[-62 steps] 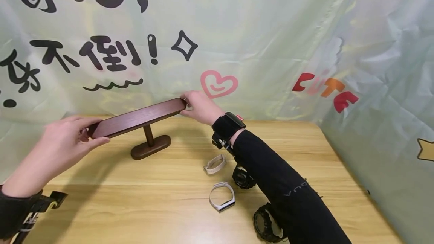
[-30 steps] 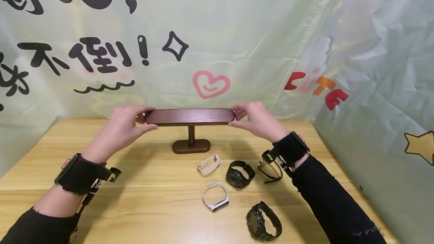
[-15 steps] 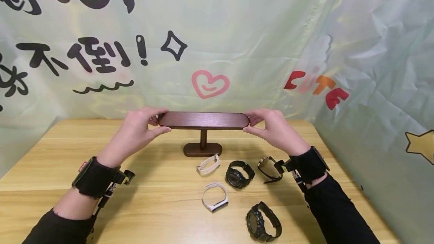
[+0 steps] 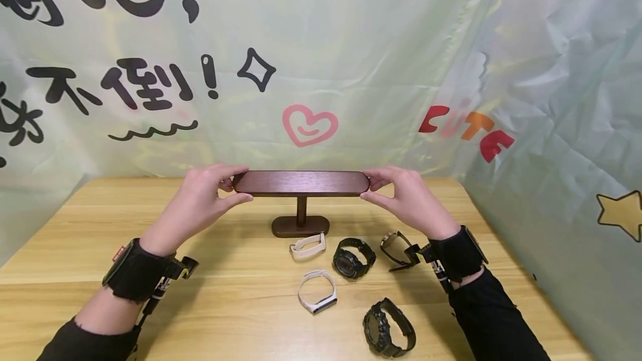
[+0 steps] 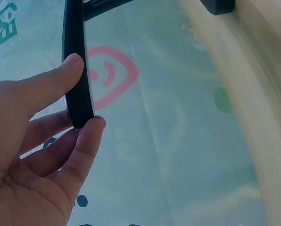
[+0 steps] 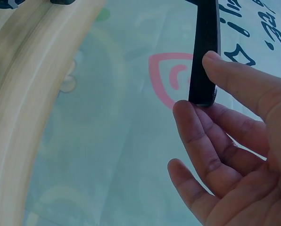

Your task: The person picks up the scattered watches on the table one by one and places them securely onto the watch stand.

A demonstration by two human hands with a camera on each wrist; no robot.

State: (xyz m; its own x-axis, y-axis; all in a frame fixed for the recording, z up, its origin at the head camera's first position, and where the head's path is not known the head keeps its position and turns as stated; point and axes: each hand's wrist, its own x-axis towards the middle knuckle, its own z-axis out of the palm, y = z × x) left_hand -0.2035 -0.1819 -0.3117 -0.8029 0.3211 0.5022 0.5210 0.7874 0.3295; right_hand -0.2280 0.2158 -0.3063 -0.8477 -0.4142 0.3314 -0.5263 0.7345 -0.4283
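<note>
A dark brown wooden T-shaped display stand stands upright and level at the back middle of the table in the head view. Its oval base looks at or just above the tabletop; I cannot tell which. My left hand pinches the left end of the top bar between thumb and fingers. At the other end, my right hand pinches the bar the same way. Both wrist views show thumb and fingers on the bar's ends: the left hand and the right hand.
In front of the base lie a beige wristband, a white fitness band, a black watch, a second chunky black watch and a thin-strapped watch. A printed cloth hangs behind the wooden table.
Both hands have carried the stand from the left to the middle and turned it from slanted to level. In the last half second it has sunk slightly in the head view.
</note>
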